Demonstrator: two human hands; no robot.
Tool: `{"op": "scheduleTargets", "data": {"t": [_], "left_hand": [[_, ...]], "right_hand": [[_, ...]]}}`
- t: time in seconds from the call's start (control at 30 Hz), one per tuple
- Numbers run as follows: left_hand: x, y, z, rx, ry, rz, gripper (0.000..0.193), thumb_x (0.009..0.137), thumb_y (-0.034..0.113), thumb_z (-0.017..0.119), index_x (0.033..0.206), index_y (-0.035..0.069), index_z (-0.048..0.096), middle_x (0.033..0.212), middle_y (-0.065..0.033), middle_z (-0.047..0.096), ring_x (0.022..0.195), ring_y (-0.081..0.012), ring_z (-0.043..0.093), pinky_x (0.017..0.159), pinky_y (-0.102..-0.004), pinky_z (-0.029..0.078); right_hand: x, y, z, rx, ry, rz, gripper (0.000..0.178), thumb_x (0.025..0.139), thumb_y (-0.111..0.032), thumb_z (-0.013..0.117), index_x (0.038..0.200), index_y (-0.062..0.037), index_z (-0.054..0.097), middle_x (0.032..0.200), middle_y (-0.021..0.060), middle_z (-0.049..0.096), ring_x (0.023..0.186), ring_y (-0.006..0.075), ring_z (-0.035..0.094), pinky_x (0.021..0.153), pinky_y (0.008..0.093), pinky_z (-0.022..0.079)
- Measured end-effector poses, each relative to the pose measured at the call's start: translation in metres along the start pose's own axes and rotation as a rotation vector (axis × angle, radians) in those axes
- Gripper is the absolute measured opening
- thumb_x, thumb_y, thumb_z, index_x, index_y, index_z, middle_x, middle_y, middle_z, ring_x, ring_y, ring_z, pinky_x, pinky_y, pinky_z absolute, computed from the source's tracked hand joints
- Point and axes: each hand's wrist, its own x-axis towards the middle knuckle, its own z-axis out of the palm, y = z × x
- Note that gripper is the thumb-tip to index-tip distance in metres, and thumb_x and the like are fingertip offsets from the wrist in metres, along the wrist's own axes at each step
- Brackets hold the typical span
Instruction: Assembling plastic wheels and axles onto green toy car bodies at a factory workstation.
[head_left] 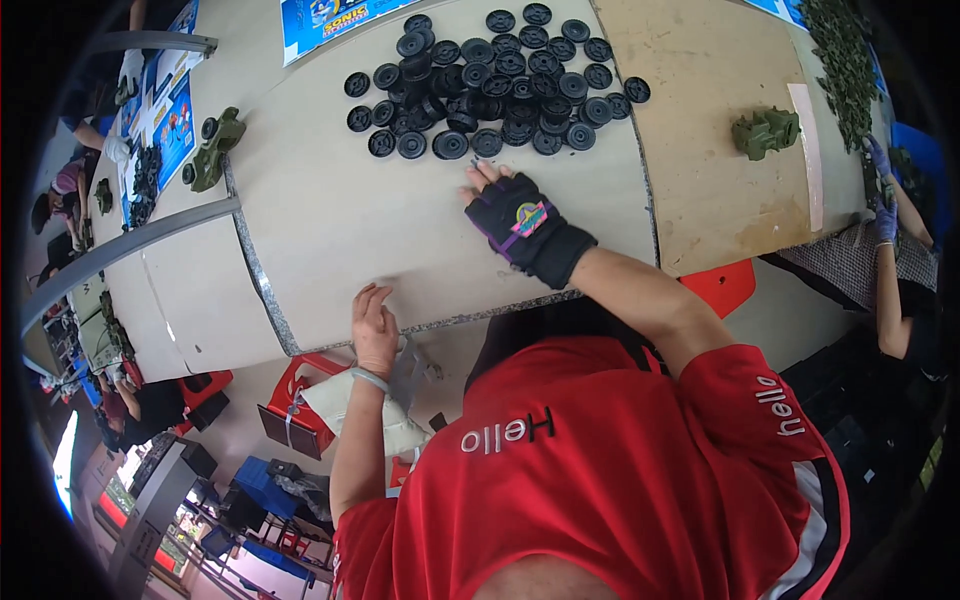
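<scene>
A heap of black plastic wheels (508, 88) is spread over the far middle of the table. My right hand (515, 218), in a black and purple fingerless glove, lies on the tabletop just short of the nearest wheels. Its fingers stretch toward them, and no wheel shows in its grasp. A tiny dark bit beside the fingertips is too small to name. My bare left hand (373, 325) rests at the table's front edge, fingers loosely bent and holding nothing that I can see.
Green toy vehicle bodies stand at the left (213, 150) and right (766, 133). A curved grey metal bar (130, 240) crosses the left side. Small dark green parts (838, 75) lie piled far right, near a co-worker's gloved hands (884, 210). Other people work on the left.
</scene>
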Motion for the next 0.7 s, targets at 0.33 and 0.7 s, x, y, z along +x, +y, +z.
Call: {"op": "scheduleTargets", "data": {"t": [0.33,0.7], "left_hand": [[0.009,0.03,0.002,-0.091,0.01,0.022,0.039,0.088,-0.007,0.059,0.125,0.003,0.07,0.13,-0.019,0.066,0.13,-0.0399,0.059,0.113,-0.0491,0.047],[0.017,0.103,0.053,-0.233,-0.122,0.088,0.039,0.084,-0.01,0.059,0.12,0.001,0.07,0.128,-0.0186,0.066,0.121,-0.039,0.063,0.106,-0.0467,0.052]], "right_hand": [[-0.029,-0.062,-0.06,0.47,-0.144,-0.096,0.031,0.087,-0.017,0.066,0.115,-0.0053,0.065,0.096,0.0169,0.067,0.089,0.0363,0.066,0.079,0.0484,0.053],[-0.155,0.261,-0.278,-0.803,-0.136,0.862,0.048,0.099,-0.023,0.058,0.146,-0.0138,0.058,0.15,0.0212,0.057,0.143,0.0408,0.053,0.109,0.054,0.05]]}}
